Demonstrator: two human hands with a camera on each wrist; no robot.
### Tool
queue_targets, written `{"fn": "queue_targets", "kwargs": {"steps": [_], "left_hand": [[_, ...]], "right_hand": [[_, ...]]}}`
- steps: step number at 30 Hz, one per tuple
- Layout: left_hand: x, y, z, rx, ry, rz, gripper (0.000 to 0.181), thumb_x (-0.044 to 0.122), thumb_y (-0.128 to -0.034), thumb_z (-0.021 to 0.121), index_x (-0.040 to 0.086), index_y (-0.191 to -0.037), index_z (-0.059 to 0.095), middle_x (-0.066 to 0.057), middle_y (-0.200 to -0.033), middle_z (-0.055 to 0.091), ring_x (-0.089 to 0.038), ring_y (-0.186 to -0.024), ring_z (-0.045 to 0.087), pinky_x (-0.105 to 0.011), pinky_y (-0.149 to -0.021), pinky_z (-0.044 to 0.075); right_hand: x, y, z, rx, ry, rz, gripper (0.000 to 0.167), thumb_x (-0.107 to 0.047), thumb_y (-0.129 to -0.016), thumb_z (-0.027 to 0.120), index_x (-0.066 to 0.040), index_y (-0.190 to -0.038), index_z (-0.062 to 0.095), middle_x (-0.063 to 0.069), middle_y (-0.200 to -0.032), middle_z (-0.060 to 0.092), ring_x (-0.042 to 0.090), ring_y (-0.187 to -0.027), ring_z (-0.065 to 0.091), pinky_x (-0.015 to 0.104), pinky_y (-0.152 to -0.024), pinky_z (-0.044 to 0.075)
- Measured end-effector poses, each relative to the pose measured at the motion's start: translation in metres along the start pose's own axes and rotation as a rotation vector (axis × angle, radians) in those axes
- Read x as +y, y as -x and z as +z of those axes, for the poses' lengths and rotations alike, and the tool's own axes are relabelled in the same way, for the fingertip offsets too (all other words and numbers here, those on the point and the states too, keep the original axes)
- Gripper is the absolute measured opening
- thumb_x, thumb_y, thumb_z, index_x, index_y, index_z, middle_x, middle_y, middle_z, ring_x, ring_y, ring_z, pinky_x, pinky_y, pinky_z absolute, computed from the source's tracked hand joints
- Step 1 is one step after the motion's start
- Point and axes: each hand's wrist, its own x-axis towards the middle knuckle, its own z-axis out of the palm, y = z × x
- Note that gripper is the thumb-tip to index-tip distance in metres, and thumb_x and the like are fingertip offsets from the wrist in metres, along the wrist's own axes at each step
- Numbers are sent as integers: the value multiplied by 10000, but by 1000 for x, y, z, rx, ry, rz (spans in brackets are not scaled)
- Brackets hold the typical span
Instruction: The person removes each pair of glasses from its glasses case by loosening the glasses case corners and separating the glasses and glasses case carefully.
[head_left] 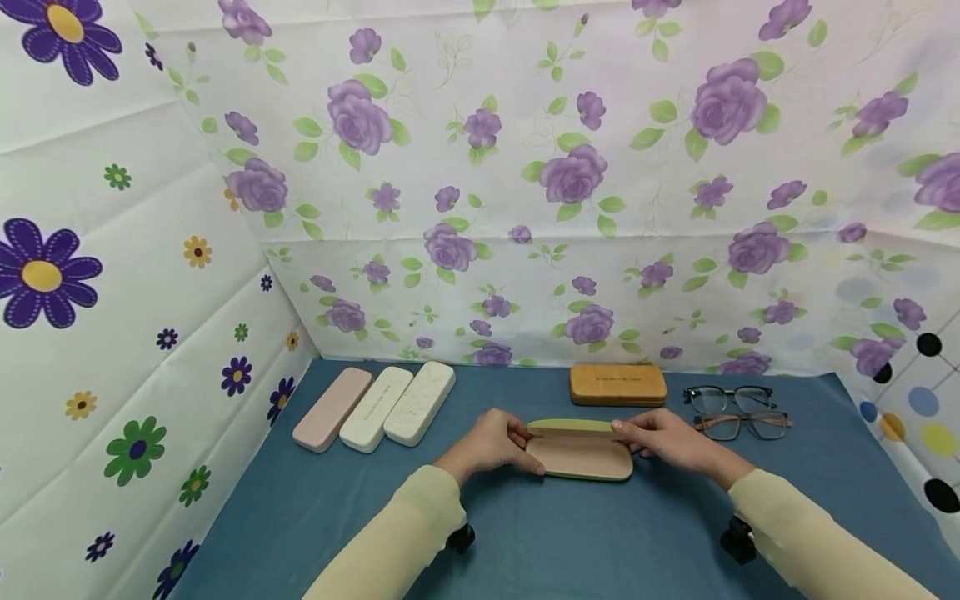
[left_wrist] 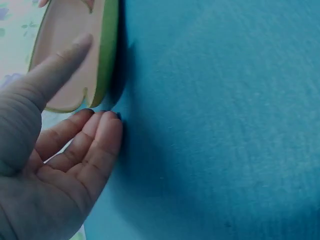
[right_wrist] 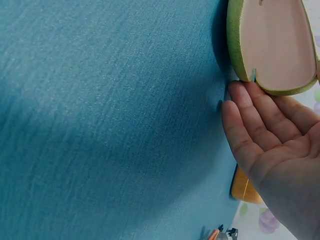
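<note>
An open green glasses case [head_left: 579, 458] with a pale pink lining lies between both hands, its lid raised at the back. My left hand [head_left: 497, 442] holds the case's left end, thumb by the front corner and fingers at the hinge side. In the left wrist view, the thumb [left_wrist: 65, 67] of that hand crosses in front of the lining, while the fingers bend near the end of the case. At the right end, my right hand [head_left: 667, 437] pinches the lid's edge. Its fingers [right_wrist: 260, 112] reach the hinge end in the right wrist view. No glasses show inside the case.
Pink [head_left: 333, 410], white [head_left: 377, 410] and speckled white [head_left: 420, 403] glasses cases lie at the back left. A yellow-brown case [head_left: 618, 385] lies behind the green one. Dark-framed glasses [head_left: 727, 398] and brown-framed glasses [head_left: 742, 426] rest at the right on the blue cloth [head_left: 570, 542].
</note>
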Motion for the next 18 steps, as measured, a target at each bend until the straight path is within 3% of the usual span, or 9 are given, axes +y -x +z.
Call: {"fn": "queue_targets", "kwargs": {"steps": [5,9,13,18], "left_hand": [[3,1,-5,-26,128,-73,682,553,-670,767,78,-1145,648,-50,-951,679,-231,-813,673,-390,-701,549],[5,-2,-5,-17,197,-112,710,679,-713,638,91,-1109,671,-76,-970,677,-192,-853,670,-370,-733,552],[6,-5,-3,-4,227,-128,663,664,-766,594,80,-1064,692,-87,-973,672,-180,-849,666,-366,-736,553],[5,-6,-3,-4,236,-142,645,646,-756,624,82,-1061,694,-84,-968,676,-171,-835,665,-362,-731,554]], "right_hand": [[-1,0,-1,-15,-20,-5,529,-492,-947,459,-85,-1258,591,127,-1233,624,239,-1034,628,374,-830,526],[-2,0,-1,-10,-20,2,533,-487,-945,467,-70,-1250,598,130,-1220,631,244,-1025,630,381,-827,527],[-3,0,-1,-2,-16,15,530,-485,-940,481,-68,-1241,607,122,-1208,638,232,-1012,633,376,-822,529],[-5,-1,-2,-1,-27,24,537,-491,-929,498,-66,-1238,609,122,-1208,636,236,-1010,635,373,-824,531]]}}
